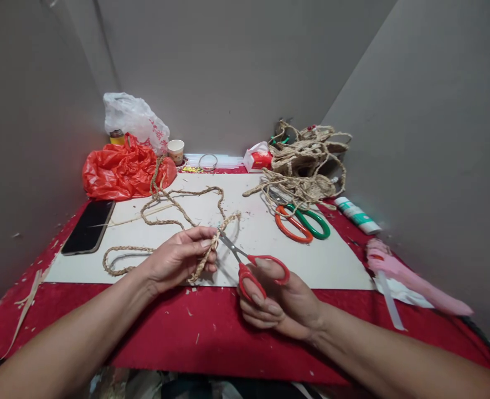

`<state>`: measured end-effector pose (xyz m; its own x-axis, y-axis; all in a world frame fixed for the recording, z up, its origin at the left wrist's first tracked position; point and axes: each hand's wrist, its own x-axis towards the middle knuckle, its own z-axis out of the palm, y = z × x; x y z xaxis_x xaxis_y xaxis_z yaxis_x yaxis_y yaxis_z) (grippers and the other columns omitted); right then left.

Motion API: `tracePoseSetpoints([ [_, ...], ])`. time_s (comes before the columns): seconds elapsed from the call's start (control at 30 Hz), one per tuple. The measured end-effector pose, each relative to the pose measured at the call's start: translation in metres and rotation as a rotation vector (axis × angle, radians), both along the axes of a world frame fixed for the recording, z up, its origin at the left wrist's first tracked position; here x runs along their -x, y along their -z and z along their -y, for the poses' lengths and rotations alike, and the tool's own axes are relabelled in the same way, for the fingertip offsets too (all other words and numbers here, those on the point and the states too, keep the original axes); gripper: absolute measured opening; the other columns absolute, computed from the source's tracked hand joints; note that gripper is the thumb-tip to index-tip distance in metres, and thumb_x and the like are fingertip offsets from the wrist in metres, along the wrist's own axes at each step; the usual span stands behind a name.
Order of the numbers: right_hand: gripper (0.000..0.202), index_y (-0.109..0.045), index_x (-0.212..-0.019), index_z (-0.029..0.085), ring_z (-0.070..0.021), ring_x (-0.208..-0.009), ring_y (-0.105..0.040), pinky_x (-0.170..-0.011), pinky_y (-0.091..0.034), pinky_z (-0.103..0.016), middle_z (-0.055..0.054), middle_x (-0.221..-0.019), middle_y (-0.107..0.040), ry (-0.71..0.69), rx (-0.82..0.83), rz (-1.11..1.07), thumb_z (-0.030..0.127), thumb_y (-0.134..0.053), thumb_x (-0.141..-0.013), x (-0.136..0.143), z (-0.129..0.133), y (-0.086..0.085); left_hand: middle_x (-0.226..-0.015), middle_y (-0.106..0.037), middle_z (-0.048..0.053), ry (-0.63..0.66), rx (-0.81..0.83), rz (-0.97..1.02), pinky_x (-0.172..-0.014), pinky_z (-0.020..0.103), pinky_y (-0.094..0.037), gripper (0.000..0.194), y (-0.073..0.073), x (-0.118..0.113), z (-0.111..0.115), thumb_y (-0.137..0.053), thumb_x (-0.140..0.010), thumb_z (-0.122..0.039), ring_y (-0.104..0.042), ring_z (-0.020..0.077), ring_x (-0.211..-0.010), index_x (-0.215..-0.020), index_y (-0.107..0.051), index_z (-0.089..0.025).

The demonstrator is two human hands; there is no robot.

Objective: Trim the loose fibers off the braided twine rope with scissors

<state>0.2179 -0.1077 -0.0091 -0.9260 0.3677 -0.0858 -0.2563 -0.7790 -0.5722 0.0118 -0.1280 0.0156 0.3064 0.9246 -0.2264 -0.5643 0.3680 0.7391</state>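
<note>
My left hand (186, 252) pinches a braided straw cord (201, 265) between thumb and fingers, just above the front part of a white board (311, 271). Fingers and thumb of my right hand (269, 307) go through the red handles of small scissors (240, 254). The scissor blades point up and left and meet the cord beside my left fingertips; whether they cut into it I cannot tell. More of the braided cord (161, 221) loops over the board behind and to the left of my left hand.
A phone (87, 228) and red plastic bag (120, 172) lie left, with a paper cup (175, 152) behind. At right are large orange-and-green scissors (298, 221), a heap of straw cord (307, 152), a white-green tube (357, 215) and a pink glue gun (414, 280).
</note>
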Motion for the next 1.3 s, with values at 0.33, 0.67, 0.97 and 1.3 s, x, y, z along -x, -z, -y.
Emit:
tracePoseSetpoints([
  [0.33,0.043,-0.057,-0.058,0.013,-0.0033,-0.033,-0.017,-0.039,-0.021,-0.016,0.010,-0.036,-0.024,0.008,0.097,-0.077,0.046,-0.058,-0.086,0.001,0.001,0.001,-0.078,-0.061,0.000,-0.024,0.024,0.017,-0.065,0.026,-0.056,0.022,0.004,-0.005,0.000,-0.074,-0.072,-0.011,-0.063,0.0111,-0.066,-0.091,-0.067,-0.018],
  [0.67,0.051,-0.033,-0.048,0.016,-0.0021,-0.032,-0.013,-0.037,-0.015,-0.018,0.010,-0.038,-0.025,0.013,0.094,-0.049,0.038,-0.061,-0.085,0.002,-0.005,0.002,-0.070,-0.062,0.000,-0.051,0.006,-0.009,-0.064,0.025,-0.055,0.021,0.002,-0.005,0.000,-0.075,-0.072,-0.012,-0.062,0.0101,-0.064,-0.091,-0.068,-0.017],
  [0.97,0.039,-0.060,-0.059,0.014,-0.0045,-0.046,-0.037,-0.045,-0.032,-0.017,0.003,-0.054,-0.048,0.353,-0.179,0.125,0.047,-0.070,-0.077,-0.003,-0.014,-0.017,-0.073,-0.065,0.001,-0.113,-0.005,-0.105,-0.063,0.025,-0.055,0.025,-0.004,-0.005,-0.001,-0.079,-0.068,-0.015,-0.063,0.0100,-0.062,-0.091,-0.070,-0.016],
  [1.3,0.034,-0.074,-0.080,0.015,-0.0062,-0.057,-0.058,-0.042,-0.044,-0.013,-0.005,-0.084,-0.071,0.427,-0.181,0.151,0.045,-0.080,-0.066,0.002,-0.030,-0.021,-0.065,-0.065,-0.001,0.027,-0.088,-0.416,-0.053,0.015,-0.044,0.019,-0.005,-0.014,0.009,-0.073,-0.077,-0.025,-0.058,0.0062,-0.056,-0.092,-0.064,-0.017],
])
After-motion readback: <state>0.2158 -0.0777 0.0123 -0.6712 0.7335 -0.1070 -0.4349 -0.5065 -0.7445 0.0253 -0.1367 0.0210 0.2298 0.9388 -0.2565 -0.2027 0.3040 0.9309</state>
